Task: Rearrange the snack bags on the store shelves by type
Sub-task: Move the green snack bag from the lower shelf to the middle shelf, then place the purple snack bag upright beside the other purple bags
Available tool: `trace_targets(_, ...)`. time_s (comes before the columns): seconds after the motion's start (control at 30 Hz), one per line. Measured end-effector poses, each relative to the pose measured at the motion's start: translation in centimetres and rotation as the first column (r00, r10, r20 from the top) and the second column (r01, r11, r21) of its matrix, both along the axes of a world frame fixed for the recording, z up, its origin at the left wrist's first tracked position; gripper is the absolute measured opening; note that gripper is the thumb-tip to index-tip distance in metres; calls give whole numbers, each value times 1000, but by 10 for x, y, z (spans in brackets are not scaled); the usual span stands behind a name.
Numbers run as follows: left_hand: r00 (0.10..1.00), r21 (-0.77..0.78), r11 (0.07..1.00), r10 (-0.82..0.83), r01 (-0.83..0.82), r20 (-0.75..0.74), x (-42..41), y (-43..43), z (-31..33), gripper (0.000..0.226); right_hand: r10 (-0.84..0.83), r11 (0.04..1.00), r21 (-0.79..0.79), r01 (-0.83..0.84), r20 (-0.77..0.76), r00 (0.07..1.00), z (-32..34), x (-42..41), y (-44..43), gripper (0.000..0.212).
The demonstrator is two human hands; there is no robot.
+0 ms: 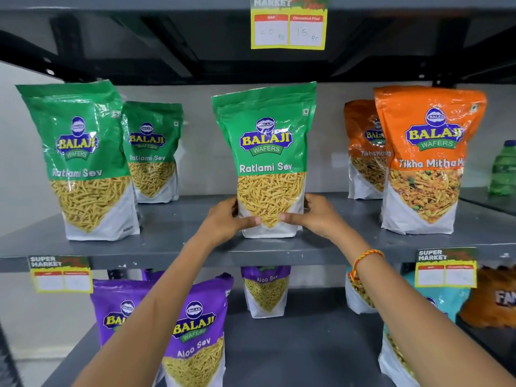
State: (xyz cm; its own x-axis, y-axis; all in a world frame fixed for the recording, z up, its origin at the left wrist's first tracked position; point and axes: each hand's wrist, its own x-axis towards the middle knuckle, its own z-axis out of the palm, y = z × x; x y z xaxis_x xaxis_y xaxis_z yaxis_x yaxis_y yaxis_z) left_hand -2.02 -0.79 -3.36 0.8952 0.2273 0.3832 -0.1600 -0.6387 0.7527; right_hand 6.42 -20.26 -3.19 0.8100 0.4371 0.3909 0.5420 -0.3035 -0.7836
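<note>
A green Ratlami Sev bag [268,152] stands upright in the middle of the grey middle shelf [173,241]. My left hand [229,219] grips its lower left side and my right hand [315,216] grips its lower right side, thumbs on the front. Two more green Ratlami Sev bags [81,157] [152,152] stand at the left. Two orange Tikha Mitha Mix bags [427,160] [363,149] stand at the right.
Purple Aloo Sev bags [198,331] [266,289] stand on the lower shelf [307,344], with a teal bag [444,300] and an orange Fanta pack [494,300] at the right. A green bottle [504,169] stands far right. Yellow price tags [289,26] [446,272] [60,275] hang on the shelf edges.
</note>
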Motion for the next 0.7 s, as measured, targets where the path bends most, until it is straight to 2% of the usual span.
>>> trace_targets(0.07, 996, 12, 998, 63, -64, 65, -9, -3, -3, 73, -116, 993, 30, 114, 76, 990, 6, -15, -3, 78)
trace_targets(0.13, 976, -4, 991, 130, -131, 173, -27, -8, -6, 77, -216, 961, 214, 174, 194, 957, 11, -42, -4, 69)
trace_targets(0.17, 962, -14, 990, 141, -142, 235, -38, -10, -8, 73, -221, 937, 318, 143, 224, 949, 13, -58, -4, 63)
trace_targets(0.27, 934, -36, 989, 145, -141, 327, -74, -15, -16, 56, -91, 883, 468, -30, 234, 968, 12, -101, 4, 40)
trace_targets(0.33, 943, -82, 989, 146, -127, 299, -93, -10, -28, 50, 58, 897, 417, -146, 215, 975, -2, -120, 15, 22)
trace_targets(0.4, 963, -99, 987, 145, -125, 227, -110, 0, -46, 45, 230, 918, 301, -257, 123, 965, -27, -133, 29, 16)
trace_targets(0.43, 977, -78, 986, 155, -145, 147, -117, 9, -60, 44, 303, 923, 230, -309, 60, 951, -45, -135, 36, 15)
trace_targets(0.5, 974, -18, 978, 206, -209, -98, -128, 33, -101, 46, 348, 937, 54, -345, -69, 935, -87, -130, 50, 23)
trace_targets(0.57, 914, -74, 960, 233, -271, -331, -139, 60, -155, 49, 303, 943, -80, -323, -196, 933, -139, -115, 63, 29)
trace_targets(0.63, 866, -135, 927, 265, -350, -425, -146, 82, -209, 49, 204, 957, -139, -254, -300, 932, -193, -96, 74, 33)
trace_targets(0.7, 839, -237, 875, 279, -422, -467, -148, 93, -253, 35, 96, 970, -168, -174, -391, 915, -235, -81, 84, 50)
